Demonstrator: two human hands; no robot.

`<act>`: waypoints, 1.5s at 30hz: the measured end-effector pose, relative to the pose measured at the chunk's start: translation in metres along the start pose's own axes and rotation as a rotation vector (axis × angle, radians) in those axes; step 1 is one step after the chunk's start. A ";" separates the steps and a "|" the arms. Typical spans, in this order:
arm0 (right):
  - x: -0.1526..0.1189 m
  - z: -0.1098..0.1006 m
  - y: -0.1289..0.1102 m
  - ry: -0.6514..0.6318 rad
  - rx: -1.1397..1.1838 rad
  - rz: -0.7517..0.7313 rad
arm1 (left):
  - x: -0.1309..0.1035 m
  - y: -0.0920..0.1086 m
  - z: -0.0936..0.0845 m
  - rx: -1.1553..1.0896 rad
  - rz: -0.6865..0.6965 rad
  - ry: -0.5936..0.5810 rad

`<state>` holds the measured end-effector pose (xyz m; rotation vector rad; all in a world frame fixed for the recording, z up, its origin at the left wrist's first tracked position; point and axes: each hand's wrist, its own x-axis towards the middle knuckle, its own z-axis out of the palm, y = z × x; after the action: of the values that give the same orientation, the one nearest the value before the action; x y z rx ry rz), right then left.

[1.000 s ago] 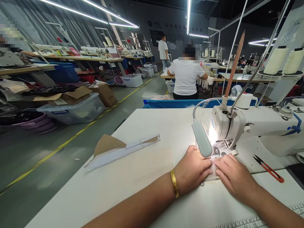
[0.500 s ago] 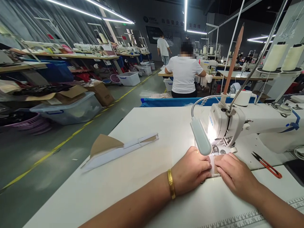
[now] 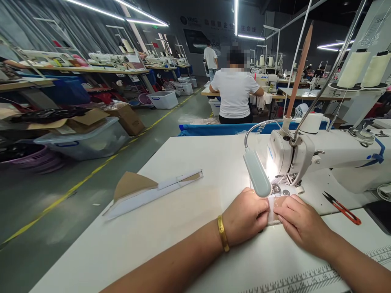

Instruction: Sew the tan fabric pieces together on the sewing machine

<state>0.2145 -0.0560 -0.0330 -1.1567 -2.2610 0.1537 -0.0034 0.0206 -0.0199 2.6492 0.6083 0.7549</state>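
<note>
Just in front of the needle area of a white sewing machine [image 3: 281, 152], a small piece of fabric [image 3: 271, 216], whitish with a tan patch, lies on the table. My left hand [image 3: 246, 215], with a gold bangle at the wrist, has its fingers closed on the left edge of the piece. From the right, my right hand [image 3: 301, 221] pinches the tan part, fingertips pressed together. A grey-green lamp [image 3: 257, 173] lights the spot and covers part of the presser foot. My palms are hidden.
Red-handled thread snips [image 3: 342, 208] lie to the right, points toward the machine. A clear ruler [image 3: 299, 283] runs along the front edge. Folded white and brown paper pieces [image 3: 152, 193] rest on the table's left. A person in a white shirt [image 3: 235, 95] sits ahead.
The right fingertips have shifted slightly left over the fabric, closer to my left hand. The view has moved a little; the person walking at the back has turned or stepped.
</note>
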 end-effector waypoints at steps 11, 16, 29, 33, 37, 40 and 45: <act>-0.001 0.001 0.001 -0.035 -0.003 0.013 | 0.005 -0.002 0.002 0.118 0.108 0.023; -0.002 0.002 0.002 -0.025 -0.027 -0.014 | 0.004 -0.003 0.003 0.105 0.036 0.063; -0.002 0.004 0.001 -0.019 -0.039 -0.010 | 0.006 -0.006 0.001 0.050 -0.001 0.109; -0.002 0.004 0.001 -0.025 -0.055 -0.005 | 0.008 -0.006 -0.004 -0.011 -0.035 0.101; -0.001 0.003 -0.002 -0.007 -0.042 -0.050 | 0.009 -0.005 -0.004 0.011 0.022 0.084; 0.001 0.001 -0.004 -0.012 -0.049 -0.080 | 0.009 -0.005 -0.002 0.027 0.053 0.074; 0.002 -0.001 -0.006 -0.025 -0.041 -0.078 | 0.009 -0.006 -0.002 0.047 0.101 0.045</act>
<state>0.2097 -0.0580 -0.0289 -1.0914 -2.3367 0.0917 0.0006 0.0300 -0.0173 2.7301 0.5136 0.8406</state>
